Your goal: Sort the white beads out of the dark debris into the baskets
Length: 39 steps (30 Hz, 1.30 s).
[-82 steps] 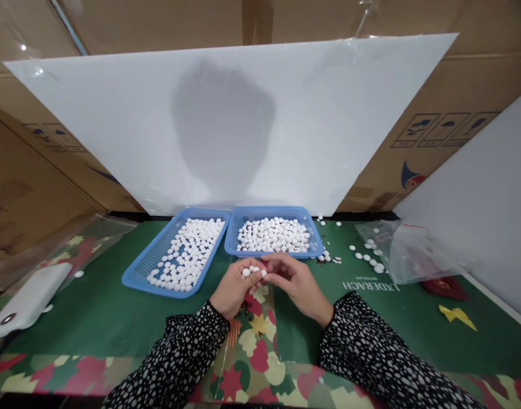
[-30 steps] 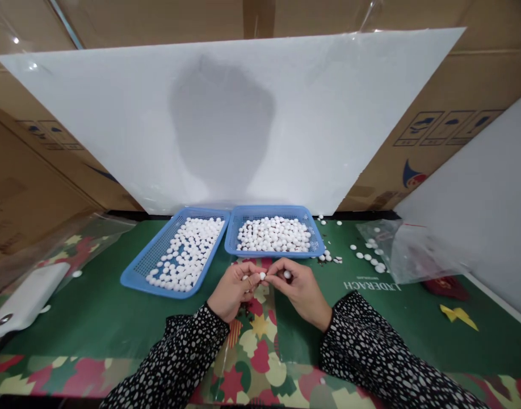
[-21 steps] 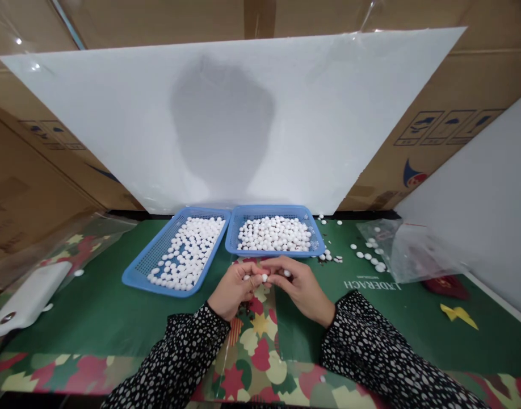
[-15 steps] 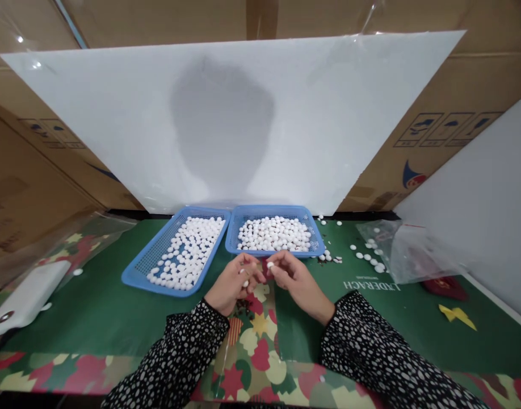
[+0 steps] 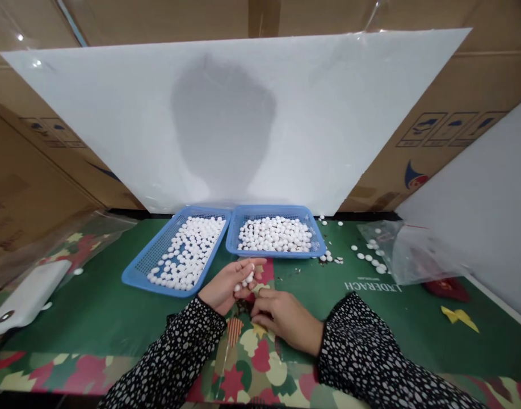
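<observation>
Several white pieces [image 5: 246, 279] lie at the frame's lower centre in the left hand [image 5: 226, 286], its grip loosely curled around them, while the right hand [image 5: 286, 318] sits beside dark crumbs [image 5: 243, 307], its own grip too hidden to tell.

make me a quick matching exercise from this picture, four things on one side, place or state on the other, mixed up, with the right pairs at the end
Things
1. left hand
2. right hand
3. yellow scrap
4. left blue basket

Places and states
A. set at a slant, with white pieces spread inside it
B. fingers curled down, low over the patterned strip
C. lying toward the right side of the table
D. holding several small white pieces

Right pairs: 1-D, 2-B, 3-C, 4-A
</observation>
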Available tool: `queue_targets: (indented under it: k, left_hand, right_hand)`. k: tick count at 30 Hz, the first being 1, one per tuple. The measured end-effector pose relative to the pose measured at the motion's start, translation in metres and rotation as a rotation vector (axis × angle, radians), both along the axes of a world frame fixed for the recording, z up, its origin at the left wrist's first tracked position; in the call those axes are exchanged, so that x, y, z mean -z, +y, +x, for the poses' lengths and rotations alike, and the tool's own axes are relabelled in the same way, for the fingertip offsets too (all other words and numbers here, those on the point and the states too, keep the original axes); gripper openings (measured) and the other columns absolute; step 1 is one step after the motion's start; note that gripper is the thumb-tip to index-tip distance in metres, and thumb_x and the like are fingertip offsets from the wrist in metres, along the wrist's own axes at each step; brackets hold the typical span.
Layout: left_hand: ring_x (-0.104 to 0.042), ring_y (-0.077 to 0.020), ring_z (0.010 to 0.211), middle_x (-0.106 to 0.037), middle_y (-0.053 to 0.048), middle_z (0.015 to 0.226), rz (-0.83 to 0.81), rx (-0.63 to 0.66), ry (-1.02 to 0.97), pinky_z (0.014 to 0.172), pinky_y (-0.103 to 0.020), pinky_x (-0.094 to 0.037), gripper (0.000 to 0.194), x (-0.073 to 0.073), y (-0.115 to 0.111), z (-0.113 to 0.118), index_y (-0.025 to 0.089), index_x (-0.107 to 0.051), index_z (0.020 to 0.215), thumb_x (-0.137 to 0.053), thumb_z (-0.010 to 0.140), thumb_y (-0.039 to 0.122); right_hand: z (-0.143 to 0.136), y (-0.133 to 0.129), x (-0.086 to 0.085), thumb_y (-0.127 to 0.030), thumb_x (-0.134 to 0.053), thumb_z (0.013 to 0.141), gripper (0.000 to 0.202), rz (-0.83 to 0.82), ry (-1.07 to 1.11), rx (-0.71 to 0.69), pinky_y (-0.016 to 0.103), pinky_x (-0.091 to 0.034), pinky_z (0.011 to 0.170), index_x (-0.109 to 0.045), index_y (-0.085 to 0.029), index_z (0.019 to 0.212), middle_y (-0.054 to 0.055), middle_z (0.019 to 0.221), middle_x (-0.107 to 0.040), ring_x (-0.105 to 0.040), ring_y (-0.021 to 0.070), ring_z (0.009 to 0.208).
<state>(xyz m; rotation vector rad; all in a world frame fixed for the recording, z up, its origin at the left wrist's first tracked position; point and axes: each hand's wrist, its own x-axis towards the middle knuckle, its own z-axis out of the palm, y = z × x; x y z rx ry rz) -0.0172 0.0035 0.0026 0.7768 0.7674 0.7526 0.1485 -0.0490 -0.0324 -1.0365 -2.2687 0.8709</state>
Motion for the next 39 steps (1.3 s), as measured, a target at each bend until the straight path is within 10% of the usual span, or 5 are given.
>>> queue_targets:
  k: [11, 30, 39]
  left_hand:
    - [-0.039, -0.0022, 0.046, -0.059, -0.001, 0.067, 0.073, -0.001, 0.029, 0.037, -0.013, -0.014, 0.030, 0.006, -0.001, 0.003, 0.014, -0.056, 0.081, -0.075, 0.075, 0.037]
    - [-0.043, -0.0039, 0.046, -0.061, 0.001, 0.062, 0.185, -0.025, 0.153, 0.041, -0.014, -0.020, 0.032, 0.006, -0.008, 0.012, 0.017, -0.053, 0.075, -0.077, 0.071, 0.037]
    - [-0.047, -0.0065, 0.052, -0.064, -0.001, 0.066, 0.319, 0.003, 0.312, 0.046, -0.014, -0.030, 0.027, 0.003, -0.011, 0.010, 0.016, -0.054, 0.075, -0.071, 0.077, 0.037]
  right_hand:
    - [0.028, 0.026, -0.022, -0.033, -0.069, 0.081, 0.015, -0.352, 0.593, 0.333, 0.029, -0.046, 0.063, -0.071, -0.019, 0.084, 0.002, 0.078, -0.071, -0.059, 0.0154, 0.065]
    - [0.016, 0.020, -0.020, -0.028, -0.066, 0.081, 0.012, -0.223, 0.512, 0.396, 0.022, -0.025, 0.049, -0.063, -0.017, 0.075, -0.007, 0.055, -0.042, -0.033, 0.0103, 0.051]
    - [0.017, 0.018, -0.019, -0.028, -0.067, 0.082, 0.015, -0.218, 0.518, 0.400, 0.022, -0.032, 0.052, -0.057, -0.019, 0.076, -0.005, 0.062, -0.053, -0.042, 0.0109, 0.054]
